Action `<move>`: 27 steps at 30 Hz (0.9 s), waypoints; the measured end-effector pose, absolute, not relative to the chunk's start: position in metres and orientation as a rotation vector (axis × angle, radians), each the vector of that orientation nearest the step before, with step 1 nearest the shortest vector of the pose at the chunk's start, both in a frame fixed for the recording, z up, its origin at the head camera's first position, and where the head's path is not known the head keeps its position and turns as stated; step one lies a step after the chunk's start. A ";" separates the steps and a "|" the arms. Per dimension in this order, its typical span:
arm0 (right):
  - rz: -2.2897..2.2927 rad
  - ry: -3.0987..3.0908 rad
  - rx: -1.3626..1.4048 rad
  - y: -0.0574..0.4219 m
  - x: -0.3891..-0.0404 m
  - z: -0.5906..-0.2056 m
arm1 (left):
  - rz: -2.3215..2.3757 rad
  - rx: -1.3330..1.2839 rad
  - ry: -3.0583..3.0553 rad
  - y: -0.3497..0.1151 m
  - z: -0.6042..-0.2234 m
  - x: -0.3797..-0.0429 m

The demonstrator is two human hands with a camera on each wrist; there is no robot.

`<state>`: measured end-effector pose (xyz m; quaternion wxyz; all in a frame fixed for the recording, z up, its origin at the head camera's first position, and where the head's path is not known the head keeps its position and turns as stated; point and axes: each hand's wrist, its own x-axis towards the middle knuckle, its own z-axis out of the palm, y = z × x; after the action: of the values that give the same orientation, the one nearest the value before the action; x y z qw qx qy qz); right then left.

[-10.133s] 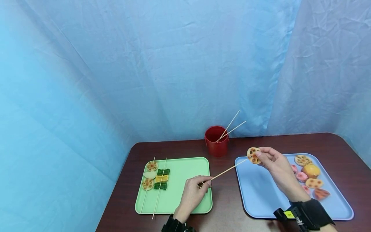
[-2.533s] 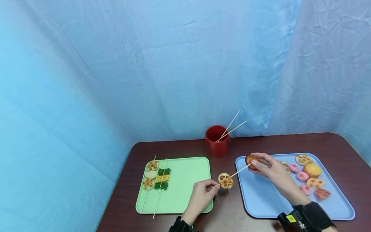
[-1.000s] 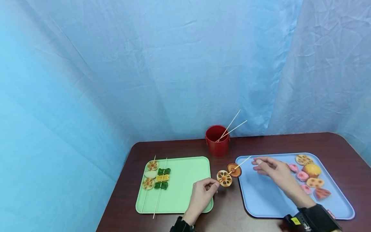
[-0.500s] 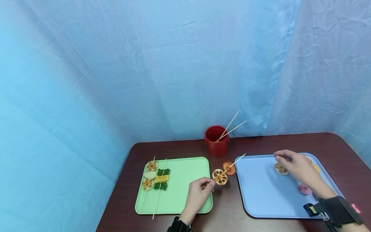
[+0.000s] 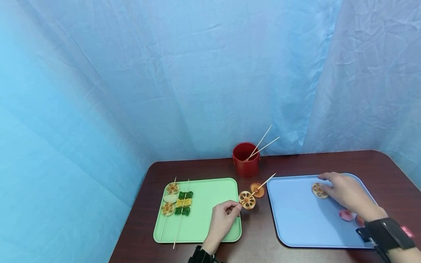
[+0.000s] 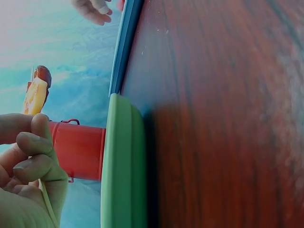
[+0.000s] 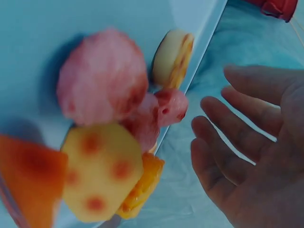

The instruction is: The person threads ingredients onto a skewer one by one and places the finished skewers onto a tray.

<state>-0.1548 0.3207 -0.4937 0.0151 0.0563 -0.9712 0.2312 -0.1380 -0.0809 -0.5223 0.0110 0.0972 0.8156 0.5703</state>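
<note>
Tan and slender, the wooden skewer (image 5: 267, 181) is held above the table (image 5: 256, 233), between the green tray (image 5: 212, 191) and the blue tray (image 5: 302, 223). Threaded on it are a flat, round lotus slice (image 5: 247, 200), pierced by dark holes, and just past it a glossy brown disc (image 5: 257, 190). The left hand (image 5: 221, 220) pinches the skewer between thumb and fingers, close behind the lotus slice; the left wrist view shows its rear length running along the palm.

Over the blue tray, the fingers of the right hand (image 5: 346, 193) are spread and loosely bent, holding nothing. The right wrist view shows them apart from a second lotus slice (image 7: 173, 59), rounded pink pieces (image 7: 102, 76), a spotted yellow piece (image 7: 102, 171) and an orange wedge (image 7: 33, 175).

Both trays are smooth, with rounded corners and low raised rims; a strip of table runs between them, and flat blue surface stretches left of the right hand. On the green tray lie two filled sticks (image 5: 184, 202), the right-hand one overhanging the front rim. Behind stands a red bucket (image 5: 247, 168) with two bare sticks leaning right.

The skewer's long axis slants: its bare tip points away from the person and rightward, towards the blue tray's far left corner.
</note>
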 end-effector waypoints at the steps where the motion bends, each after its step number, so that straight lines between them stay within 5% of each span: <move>1: 0.695 -3.033 0.202 0.321 -0.156 -0.494 | 1.777 0.306 2.547 -0.081 -0.522 -0.138; 27: 0.437 -3.069 0.370 0.324 -0.165 -0.510 | 1.743 0.303 2.560 -0.081 -0.522 -0.140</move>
<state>-0.1646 0.3242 -0.5103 0.0100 0.1184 -0.9830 0.1400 -0.1399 -0.0811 -0.5223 0.0150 0.0974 0.8226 0.5600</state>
